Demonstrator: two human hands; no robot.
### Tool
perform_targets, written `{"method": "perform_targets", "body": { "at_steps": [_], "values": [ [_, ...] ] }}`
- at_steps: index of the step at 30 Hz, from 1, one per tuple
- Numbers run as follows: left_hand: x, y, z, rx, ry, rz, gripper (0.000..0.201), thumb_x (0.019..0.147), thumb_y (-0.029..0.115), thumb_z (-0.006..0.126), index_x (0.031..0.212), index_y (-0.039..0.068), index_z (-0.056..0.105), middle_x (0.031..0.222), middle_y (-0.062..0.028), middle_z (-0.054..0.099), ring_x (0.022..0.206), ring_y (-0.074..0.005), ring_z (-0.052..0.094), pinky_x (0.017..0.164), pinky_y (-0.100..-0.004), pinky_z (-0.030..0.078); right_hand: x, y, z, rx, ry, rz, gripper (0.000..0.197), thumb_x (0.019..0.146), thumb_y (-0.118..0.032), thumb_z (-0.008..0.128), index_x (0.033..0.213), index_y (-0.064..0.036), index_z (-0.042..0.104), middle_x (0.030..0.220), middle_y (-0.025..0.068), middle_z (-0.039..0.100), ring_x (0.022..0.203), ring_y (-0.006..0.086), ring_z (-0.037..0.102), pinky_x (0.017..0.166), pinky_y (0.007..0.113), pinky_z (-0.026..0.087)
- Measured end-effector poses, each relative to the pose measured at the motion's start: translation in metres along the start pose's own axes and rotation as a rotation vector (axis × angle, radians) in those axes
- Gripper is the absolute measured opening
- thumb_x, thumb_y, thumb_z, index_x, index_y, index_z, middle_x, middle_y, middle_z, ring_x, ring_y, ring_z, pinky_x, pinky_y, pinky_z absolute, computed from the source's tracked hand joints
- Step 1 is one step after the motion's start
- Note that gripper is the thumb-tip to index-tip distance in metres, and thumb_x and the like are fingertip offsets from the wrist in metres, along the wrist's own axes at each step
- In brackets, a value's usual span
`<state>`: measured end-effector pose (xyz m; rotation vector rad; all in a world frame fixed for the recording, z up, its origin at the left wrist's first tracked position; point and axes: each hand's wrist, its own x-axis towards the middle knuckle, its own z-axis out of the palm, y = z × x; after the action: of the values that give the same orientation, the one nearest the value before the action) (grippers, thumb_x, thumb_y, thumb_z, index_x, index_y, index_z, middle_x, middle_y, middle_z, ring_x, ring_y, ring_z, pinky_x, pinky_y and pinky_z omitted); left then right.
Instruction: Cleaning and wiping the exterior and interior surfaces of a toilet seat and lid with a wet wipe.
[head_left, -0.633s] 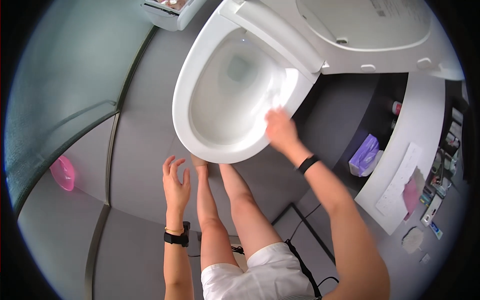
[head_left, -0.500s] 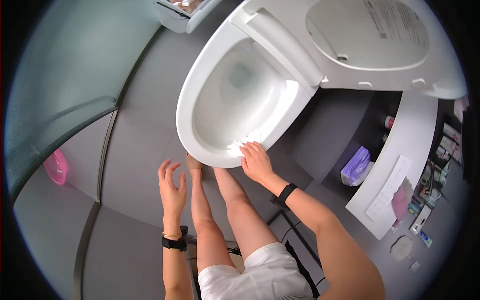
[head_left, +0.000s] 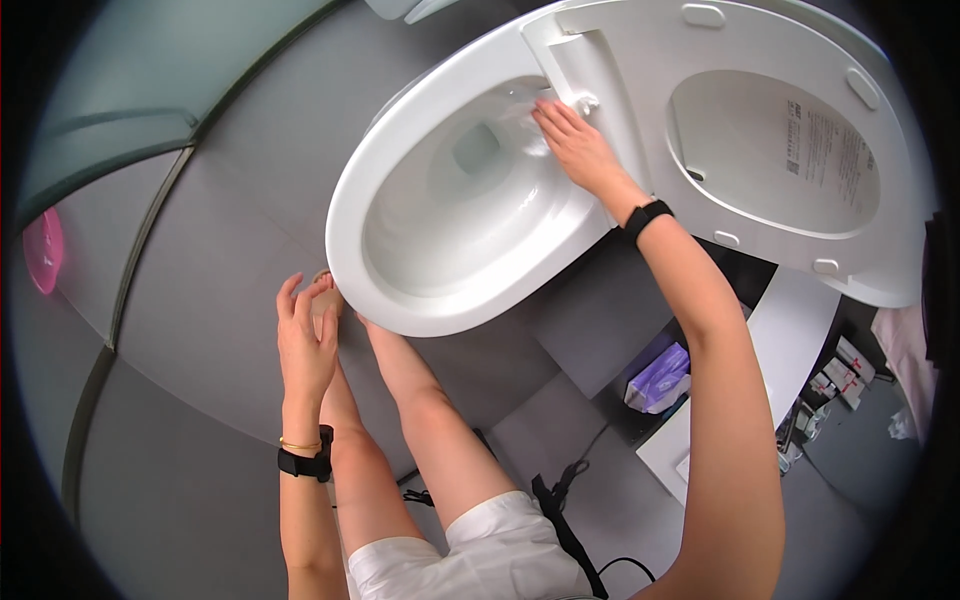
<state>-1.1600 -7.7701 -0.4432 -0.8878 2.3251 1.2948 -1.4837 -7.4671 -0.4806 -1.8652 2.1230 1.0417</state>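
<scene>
My right hand (head_left: 580, 150) reaches over the back of the white toilet bowl (head_left: 345, 240), its fingers stretched together near the seat hinge. A crumpled bit of white tissue (head_left: 588, 103) shows beside the fingers; the rest is mostly hidden under the hand. Raised behind the bowl are the white seat and lid (head_left: 640, 60). My left hand (head_left: 308, 335) hangs in the air left of the bowl's front rim, loosely bent with its fingers apart, holding nothing. Water stands at the bottom of the bowl.
A purple tissue pack (head_left: 658, 378) sits on a shelf by the white counter (head_left: 780, 320), right of my right arm. Small boxes (head_left: 840, 375) lie farther right. A glass shower panel (head_left: 110, 110) and a pink basin (head_left: 43, 250) are at the left. Black cables (head_left: 570, 480) run beside my legs.
My right hand has moved from the bowl's front rim to the back near the hinge, taking the tissue along. My left hand stays raised and free. The view has shifted and turned.
</scene>
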Motion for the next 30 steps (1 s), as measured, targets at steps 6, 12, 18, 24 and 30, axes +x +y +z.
{"method": "perform_targets", "body": {
  "at_steps": [6, 12, 18, 24, 30],
  "values": [
    [-0.007, -0.013, -0.005, -0.041, 0.035, 0.014, 0.023, 0.086, 0.01, 0.057, 0.109, 0.006, 0.058, 0.132, -0.0159, 0.044, 0.108, -0.034, 0.054, 0.086, -0.0409, 0.047, -0.09, -0.039, 0.008, 0.213, -0.168, -0.12, 0.044, 0.084, -0.011, 0.048, 0.125, 0.0039, 0.05, 0.138, 0.01, 0.045, 0.136, 0.0224, 0.029, 0.115, 0.038, 0.019],
    [-0.02, -0.063, -0.003, -0.02, 0.061, -0.093, 0.024, 0.087, 0.007, 0.057, 0.11, 0.006, 0.057, 0.132, -0.0111, 0.044, 0.112, -0.0278, 0.052, 0.09, -0.0375, 0.044, -0.093, -0.04, 0.003, 0.268, -0.342, -0.084, 0.044, 0.085, -0.018, 0.048, 0.124, 0.0, 0.053, 0.136, 0.0075, 0.047, 0.138, 0.0213, 0.025, 0.117, 0.037, 0.012],
    [-0.027, -0.074, 0.004, -0.025, 0.059, -0.1, 0.023, 0.087, 0.006, 0.056, 0.11, 0.005, 0.056, 0.131, -0.0113, 0.045, 0.107, -0.0248, 0.054, 0.091, -0.0367, 0.044, -0.051, -0.023, 0.013, -0.21, -0.21, -0.198, 0.046, 0.085, -0.015, 0.046, 0.13, -0.006, 0.049, 0.144, 0.0023, 0.037, 0.141, 0.02, 0.015, 0.117, 0.041, 0.003],
    [-0.028, -0.067, 0.002, -0.051, 0.076, -0.064, 0.023, 0.088, 0.005, 0.055, 0.11, 0.004, 0.057, 0.13, -0.0114, 0.045, 0.108, -0.0235, 0.054, 0.093, -0.0358, 0.043, -0.107, -0.033, 0.015, 0.011, -0.193, -0.052, 0.045, 0.082, -0.01, 0.049, 0.127, -0.0113, 0.053, 0.144, -0.0026, 0.037, 0.141, 0.0164, 0.017, 0.117, 0.038, 0.012],
    [-0.036, -0.089, 0.008, -0.089, 0.076, -0.102, 0.023, 0.088, 0.009, 0.056, 0.111, 0.005, 0.057, 0.13, -0.0113, 0.046, 0.112, -0.0263, 0.053, 0.089, -0.0375, 0.045, -0.082, -0.025, 0.015, -0.144, -0.21, -0.21, 0.041, 0.084, -0.016, 0.048, 0.124, -0.0125, 0.055, 0.144, -0.0033, 0.038, 0.141, 0.0161, 0.017, 0.117, 0.037, 0.009]
  ]
}}
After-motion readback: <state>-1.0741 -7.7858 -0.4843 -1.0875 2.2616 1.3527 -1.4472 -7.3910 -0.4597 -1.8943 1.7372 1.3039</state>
